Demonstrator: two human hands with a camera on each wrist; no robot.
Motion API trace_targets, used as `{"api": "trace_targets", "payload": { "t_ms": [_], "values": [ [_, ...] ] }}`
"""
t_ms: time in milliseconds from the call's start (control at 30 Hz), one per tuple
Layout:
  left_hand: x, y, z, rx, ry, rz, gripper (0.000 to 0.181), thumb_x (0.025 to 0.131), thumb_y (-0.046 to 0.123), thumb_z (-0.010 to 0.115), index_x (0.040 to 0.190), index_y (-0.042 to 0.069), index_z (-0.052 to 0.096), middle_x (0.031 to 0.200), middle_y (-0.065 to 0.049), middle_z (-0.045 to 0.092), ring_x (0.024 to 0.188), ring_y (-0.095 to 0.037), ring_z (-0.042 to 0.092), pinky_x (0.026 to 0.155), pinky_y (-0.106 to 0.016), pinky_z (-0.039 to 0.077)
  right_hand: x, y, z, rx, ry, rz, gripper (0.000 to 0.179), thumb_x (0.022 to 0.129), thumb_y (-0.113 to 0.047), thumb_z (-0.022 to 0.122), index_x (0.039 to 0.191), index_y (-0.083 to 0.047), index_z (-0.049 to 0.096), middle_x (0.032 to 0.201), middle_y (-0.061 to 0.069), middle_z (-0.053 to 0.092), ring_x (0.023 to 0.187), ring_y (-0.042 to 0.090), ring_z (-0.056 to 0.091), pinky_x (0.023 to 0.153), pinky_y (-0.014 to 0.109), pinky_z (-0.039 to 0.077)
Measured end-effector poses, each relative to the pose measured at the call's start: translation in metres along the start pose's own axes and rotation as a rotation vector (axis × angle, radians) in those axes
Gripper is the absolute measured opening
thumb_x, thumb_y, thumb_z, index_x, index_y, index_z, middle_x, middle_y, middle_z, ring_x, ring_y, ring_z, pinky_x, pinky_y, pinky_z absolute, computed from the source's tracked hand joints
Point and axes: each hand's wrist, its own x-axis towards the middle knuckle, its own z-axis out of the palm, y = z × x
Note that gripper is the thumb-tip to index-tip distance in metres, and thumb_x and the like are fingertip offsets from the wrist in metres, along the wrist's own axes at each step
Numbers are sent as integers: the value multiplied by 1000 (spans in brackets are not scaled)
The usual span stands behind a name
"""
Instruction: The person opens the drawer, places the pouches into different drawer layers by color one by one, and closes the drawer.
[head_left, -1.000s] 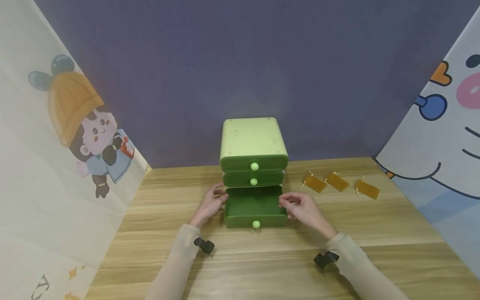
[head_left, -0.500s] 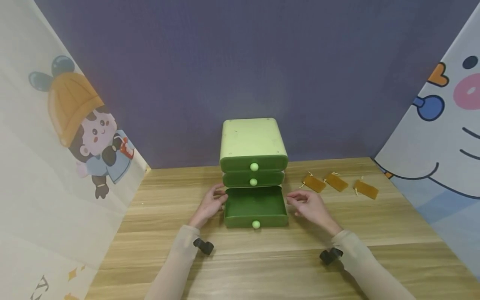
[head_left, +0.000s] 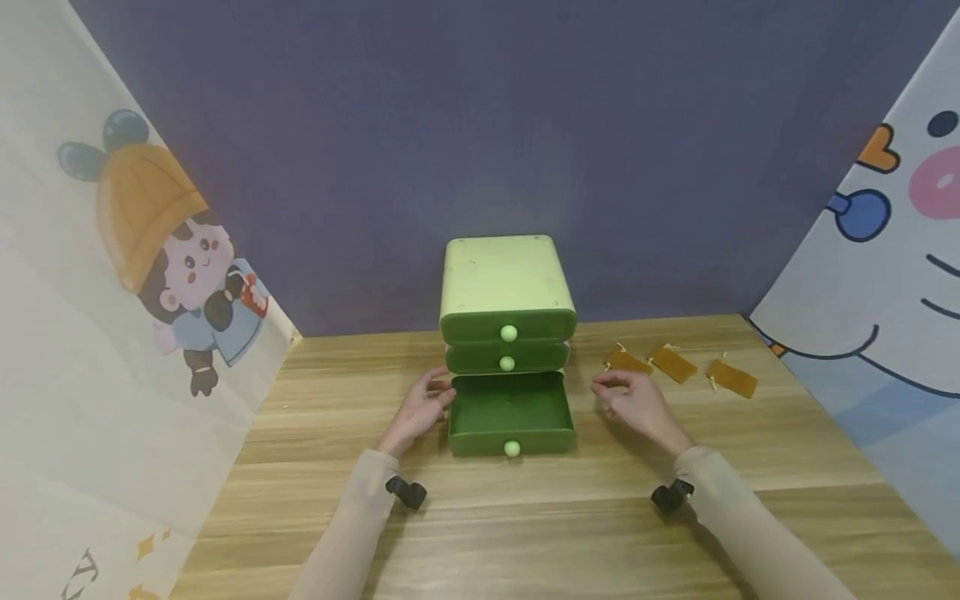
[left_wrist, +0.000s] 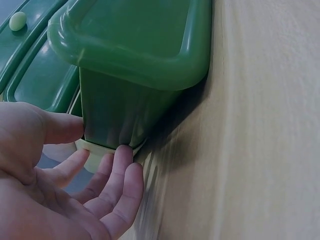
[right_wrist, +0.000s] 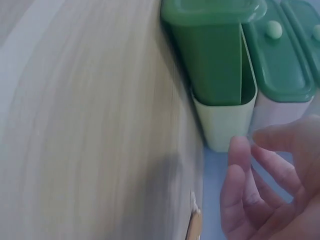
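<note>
A small drawer cabinet (head_left: 506, 271) with a pale green shell and dark green drawers stands against the back wall. Its bottom drawer (head_left: 476, 444) is pulled out and looks bare inside. Beside the drawer's left wall is my left hand (head_left: 420, 408); in the left wrist view its thumb and fingertips lie at the drawer side and the shell's edge. My right hand (head_left: 639, 410), fingers loosely bent and holding nothing, hovers right of the drawer. Just beyond it lies an orange-brown pouch (head_left: 628, 360) with pale strings, partly covered by the hand in the head view.
Two more orange-brown pouches, a middle pouch (head_left: 674, 365) and a right-hand pouch (head_left: 733, 380), lie farther right on the wooden table (head_left: 525, 533). The two upper drawers are closed. A dark blue wall (head_left: 510, 125) rises behind, with printed panels on both sides.
My right hand has left the drawer's right wall and moved right towards the pouches. The left hand and the drawer have stayed in place.
</note>
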Motion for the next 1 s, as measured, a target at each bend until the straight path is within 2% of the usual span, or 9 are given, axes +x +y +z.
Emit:
{"api": "trace_targets", "payload": {
  "t_ms": [133, 200, 367, 433, 533, 667, 833, 900, 1000],
  "values": [
    [0, 0, -1, 4, -3, -3, 55, 107, 9, 59, 158, 3, 43, 147, -31, 53, 126, -43, 63, 80, -33, 60, 5, 5, -4, -48, 31, -25, 32, 104, -18, 68, 128, 3, 72, 117, 25, 77, 71, 22, 75, 64, 27, 61],
    [0, 0, -1, 6, -8, -7, 55, 107, 9, 59, 159, 3, 43, 148, -31, 53, 126, -43, 63, 81, -34, 60, 7, 9, -6, -121, 61, -55, 29, 103, -19, 69, 125, 0, 75, 117, 22, 78, 78, 22, 75, 69, 27, 60],
    [1, -2, 0, 0, -11, -21, 55, 106, 8, 59, 159, 4, 43, 149, -30, 53, 124, -41, 63, 81, -31, 60, 11, 16, -13, -279, 101, -113, 24, 103, -22, 69, 118, -6, 79, 117, 18, 79, 99, 31, 74, 85, 42, 57],
    [1, -3, 0, -3, -11, -21, 55, 106, 8, 59, 158, 4, 43, 149, -30, 52, 122, -39, 64, 80, -30, 59, 13, 18, -18, -295, 97, -111, 25, 104, -23, 68, 117, -6, 79, 115, 19, 79, 101, 35, 74, 87, 49, 58],
    [2, -3, 0, -6, -14, -17, 54, 106, 8, 59, 158, 3, 43, 148, -30, 52, 119, -37, 64, 77, -29, 58, 16, 20, -24, -320, 96, -102, 25, 105, -24, 67, 117, -6, 79, 114, 19, 80, 101, 38, 75, 87, 53, 59],
    [1, -3, -1, -13, -14, -14, 54, 107, 8, 59, 158, 4, 44, 147, -30, 53, 118, -36, 64, 76, -28, 57, 20, 22, -31, -342, 83, -84, 27, 104, -26, 67, 118, -6, 78, 115, 18, 80, 97, 34, 75, 82, 46, 58],
    [-1, -1, -1, -14, -13, -5, 55, 106, 9, 60, 158, 3, 43, 147, -30, 53, 119, -38, 64, 78, -32, 58, 22, 22, -37, -301, 47, -36, 33, 105, -29, 65, 125, -4, 74, 116, 20, 79, 81, 21, 74, 73, 35, 58],
    [-1, 0, -1, -13, -12, -2, 55, 106, 9, 60, 158, 2, 43, 147, -31, 53, 119, -39, 64, 78, -34, 58, 23, 22, -38, -286, 39, -25, 35, 105, -29, 64, 127, -4, 73, 117, 21, 78, 75, 17, 73, 70, 33, 57],
    [-1, 0, -1, -8, -10, 1, 56, 106, 9, 60, 158, 2, 43, 147, -31, 53, 119, -40, 64, 79, -36, 59, 25, 22, -38, -285, 40, -21, 35, 105, -28, 65, 128, -3, 72, 118, 22, 77, 75, 15, 73, 71, 31, 57]
  ]
}}
